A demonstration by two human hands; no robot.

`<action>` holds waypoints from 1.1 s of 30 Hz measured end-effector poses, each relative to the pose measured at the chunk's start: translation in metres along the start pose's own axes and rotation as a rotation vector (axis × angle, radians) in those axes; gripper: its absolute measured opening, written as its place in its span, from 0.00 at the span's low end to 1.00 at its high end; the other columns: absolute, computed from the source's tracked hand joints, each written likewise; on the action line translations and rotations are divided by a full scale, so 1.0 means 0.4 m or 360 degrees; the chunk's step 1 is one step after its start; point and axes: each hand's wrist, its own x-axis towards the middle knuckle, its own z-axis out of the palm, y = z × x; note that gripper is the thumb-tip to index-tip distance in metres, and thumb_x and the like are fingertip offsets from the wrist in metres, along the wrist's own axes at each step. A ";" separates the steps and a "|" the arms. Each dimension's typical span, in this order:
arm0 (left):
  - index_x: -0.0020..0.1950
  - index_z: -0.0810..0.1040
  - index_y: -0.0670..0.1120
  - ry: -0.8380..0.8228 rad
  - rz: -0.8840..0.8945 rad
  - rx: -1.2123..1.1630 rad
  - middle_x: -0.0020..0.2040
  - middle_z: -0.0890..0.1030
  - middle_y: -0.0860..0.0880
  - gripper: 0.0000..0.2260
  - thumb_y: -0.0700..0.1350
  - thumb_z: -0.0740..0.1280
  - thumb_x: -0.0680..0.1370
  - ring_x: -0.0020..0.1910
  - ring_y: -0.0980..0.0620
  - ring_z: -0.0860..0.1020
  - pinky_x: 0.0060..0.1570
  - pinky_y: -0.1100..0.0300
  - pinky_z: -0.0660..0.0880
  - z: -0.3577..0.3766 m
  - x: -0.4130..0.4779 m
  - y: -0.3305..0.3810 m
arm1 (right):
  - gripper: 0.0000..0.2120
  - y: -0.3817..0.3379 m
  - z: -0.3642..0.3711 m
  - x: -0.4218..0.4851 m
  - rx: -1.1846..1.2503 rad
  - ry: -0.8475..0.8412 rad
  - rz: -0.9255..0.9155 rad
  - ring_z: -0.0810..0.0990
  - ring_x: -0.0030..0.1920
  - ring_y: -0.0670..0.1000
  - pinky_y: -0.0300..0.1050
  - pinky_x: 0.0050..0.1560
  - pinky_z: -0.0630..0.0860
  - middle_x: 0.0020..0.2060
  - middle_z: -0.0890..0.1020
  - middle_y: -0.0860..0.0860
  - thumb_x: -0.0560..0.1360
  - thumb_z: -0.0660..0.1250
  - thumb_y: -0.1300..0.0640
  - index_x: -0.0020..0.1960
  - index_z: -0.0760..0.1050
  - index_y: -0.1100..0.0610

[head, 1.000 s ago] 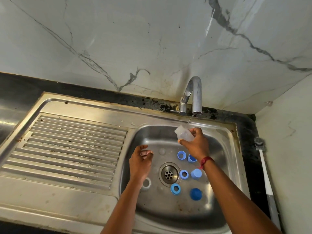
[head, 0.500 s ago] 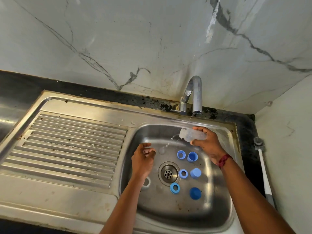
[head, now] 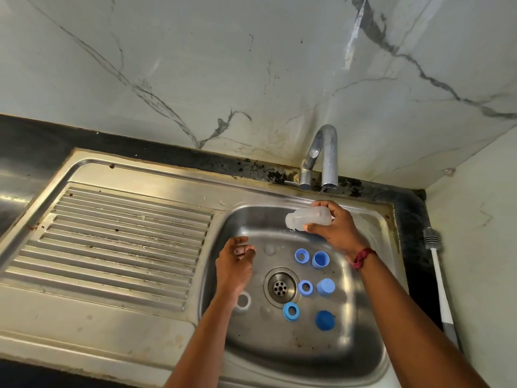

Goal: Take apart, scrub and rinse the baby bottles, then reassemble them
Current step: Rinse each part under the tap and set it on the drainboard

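Note:
My right hand point(head: 334, 231) grips a clear baby bottle body point(head: 306, 218) lying on its side under the tap point(head: 321, 158), mouth pointing left, with water dripping from it. My left hand point(head: 235, 261) hovers over the left of the sink basin point(head: 279, 345), fingers loosely curled, holding nothing I can see. On the basin floor lie several blue parts: rings point(head: 301, 256) point(head: 305, 287) point(head: 291, 311) and caps point(head: 320, 259) point(head: 326, 287) point(head: 324, 320). A clear ring-shaped piece point(head: 242, 301) lies by my left wrist, and a clear round piece point(head: 269, 249) near the back.
The drain point(head: 280, 287) sits mid-basin. A ribbed steel draining board point(head: 117, 247) stretches to the left. A white-handled bottle brush point(head: 439, 278) lies on the dark counter strip at the right, beside the wall. A thin trickle runs from the tap spout.
My right hand has tipped the bottle from upright onto its side under the tap and shifted right. My left hand has barely moved.

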 end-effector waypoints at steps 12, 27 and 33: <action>0.54 0.80 0.55 -0.0107 0.0028 -0.0147 0.44 0.85 0.53 0.10 0.43 0.72 0.76 0.42 0.52 0.82 0.51 0.46 0.78 0.005 0.007 0.014 | 0.33 -0.026 0.052 0.005 -0.0176 -0.0022 -0.0059 0.75 0.59 0.55 0.47 0.55 0.78 0.60 0.76 0.50 0.64 0.79 0.65 0.66 0.76 0.50; 0.53 0.80 0.54 -0.0097 -0.0078 -0.0262 0.43 0.85 0.50 0.11 0.40 0.73 0.76 0.43 0.52 0.82 0.50 0.43 0.79 -0.004 0.004 0.000 | 0.30 -0.024 0.079 -0.012 -0.0282 0.0240 -0.0139 0.73 0.59 0.52 0.42 0.57 0.71 0.59 0.74 0.51 0.65 0.76 0.70 0.64 0.72 0.57; 0.53 0.80 0.54 -0.0114 -0.0087 -0.0248 0.43 0.85 0.50 0.11 0.40 0.73 0.76 0.47 0.48 0.84 0.53 0.42 0.79 0.002 0.005 -0.002 | 0.30 -0.045 0.083 -0.013 -0.0037 0.0245 -0.0153 0.73 0.59 0.48 0.35 0.51 0.77 0.57 0.75 0.46 0.67 0.74 0.74 0.64 0.75 0.55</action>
